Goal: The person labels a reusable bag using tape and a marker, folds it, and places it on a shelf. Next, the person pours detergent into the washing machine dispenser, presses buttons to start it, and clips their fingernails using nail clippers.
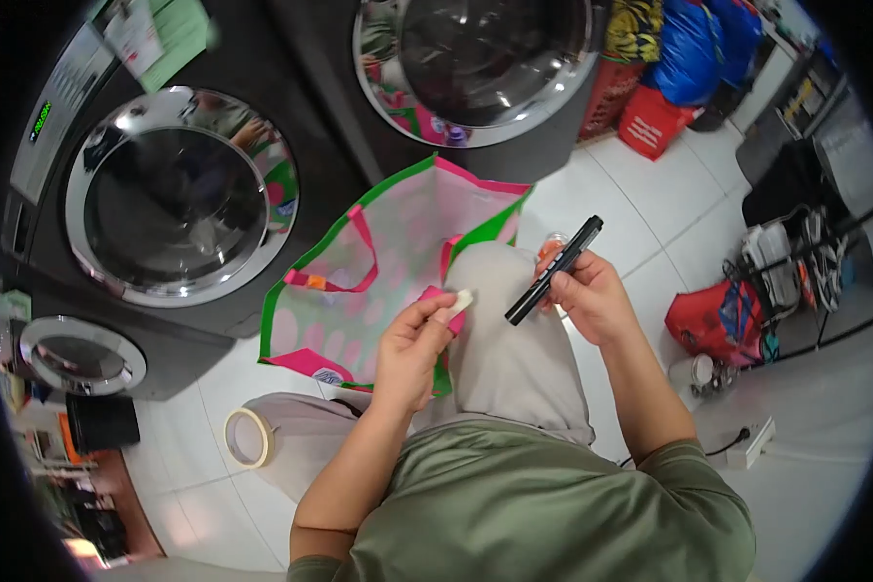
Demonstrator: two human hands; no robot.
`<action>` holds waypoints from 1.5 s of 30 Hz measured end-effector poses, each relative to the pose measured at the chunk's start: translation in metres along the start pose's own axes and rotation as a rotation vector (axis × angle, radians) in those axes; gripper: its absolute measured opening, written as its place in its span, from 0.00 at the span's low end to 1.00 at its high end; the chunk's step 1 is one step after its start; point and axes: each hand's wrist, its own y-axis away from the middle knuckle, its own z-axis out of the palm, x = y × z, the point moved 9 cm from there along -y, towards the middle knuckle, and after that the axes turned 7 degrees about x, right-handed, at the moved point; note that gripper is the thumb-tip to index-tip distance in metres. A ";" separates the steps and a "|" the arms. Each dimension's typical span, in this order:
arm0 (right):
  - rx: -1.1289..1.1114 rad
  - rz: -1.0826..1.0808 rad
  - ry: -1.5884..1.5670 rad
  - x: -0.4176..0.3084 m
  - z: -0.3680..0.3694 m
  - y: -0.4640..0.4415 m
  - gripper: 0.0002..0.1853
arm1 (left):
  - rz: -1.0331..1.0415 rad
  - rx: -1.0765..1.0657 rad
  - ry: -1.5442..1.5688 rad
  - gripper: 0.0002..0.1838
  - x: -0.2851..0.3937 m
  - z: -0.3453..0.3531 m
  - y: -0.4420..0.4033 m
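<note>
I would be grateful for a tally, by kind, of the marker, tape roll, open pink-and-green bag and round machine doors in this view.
Black marker, in the right hand: 1
Tape roll: 1
Open pink-and-green bag: 1
Round machine doors: 3
Total: 6

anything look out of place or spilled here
One mildly odd thing: the tape roll seems perched at the edge of the left trouser leg, a precarious-looking spot. I see no spill or obvious damage.
</note>
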 end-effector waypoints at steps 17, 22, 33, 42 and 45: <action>-0.242 0.052 0.482 0.014 0.107 -0.051 0.06 | -0.052 -0.181 -0.130 0.11 0.001 0.014 -0.010; -0.318 0.064 0.317 0.010 0.103 -0.066 0.05 | -0.215 -0.167 -0.056 0.10 0.004 0.019 -0.018; -0.037 -0.358 -0.264 -0.070 -0.005 -0.098 0.10 | -0.382 -0.211 -0.029 0.13 -0.016 0.022 -0.010; 0.044 -0.145 0.104 0.026 0.047 0.008 0.13 | -0.418 -0.184 0.265 0.15 -0.007 0.012 -0.011; -0.002 -0.328 0.277 0.011 0.063 0.016 0.10 | -0.384 -0.198 0.258 0.15 -0.009 0.015 -0.009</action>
